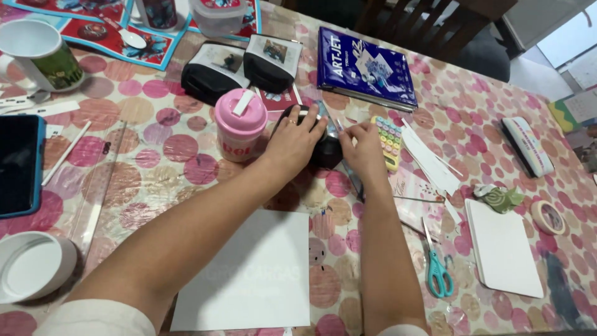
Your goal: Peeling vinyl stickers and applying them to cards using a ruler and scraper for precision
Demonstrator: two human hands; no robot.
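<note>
Under the left hand, fingers curled over it, sits a black device, right hand pinching beside.

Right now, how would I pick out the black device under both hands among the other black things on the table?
Start at the polka-dot plastic tablecloth and find the pink lidded plastic cup near its centre. Just right of it, the left hand covers the black device, with the right hand touching its side. Unlike the two black pouches behind, it carries no picture card.
</note>
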